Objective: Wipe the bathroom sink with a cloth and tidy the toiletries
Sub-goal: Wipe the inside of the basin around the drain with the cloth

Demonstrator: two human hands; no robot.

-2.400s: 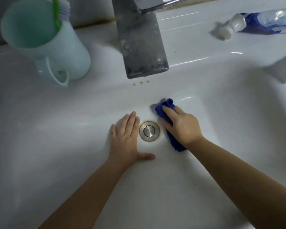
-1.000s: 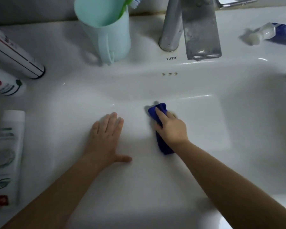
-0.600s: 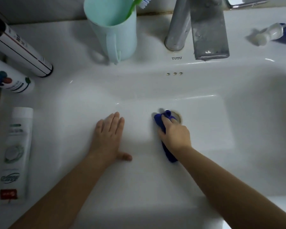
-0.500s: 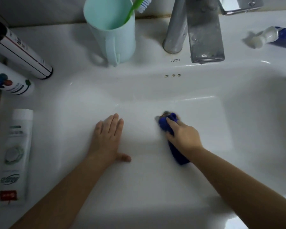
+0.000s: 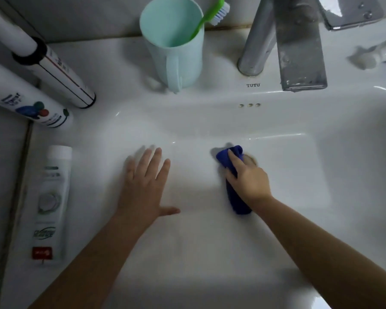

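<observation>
Right hand [image 5: 249, 181], fingers [image 5: 233, 159] clenched on the blue cloth [image 5: 237, 204], keeps scrubbing, the drain [image 5: 252, 159] now peeking out, left hand [image 5: 144, 188] still flat, fingers released, so the sink [image 5: 299, 175] wipe continues and the toiletries [image 5: 51, 197] wait.

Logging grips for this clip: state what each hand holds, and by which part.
Right hand grips the blue cloth around its middle, both ends sticking out. Left hand holds nothing, flat on the sink.
</observation>
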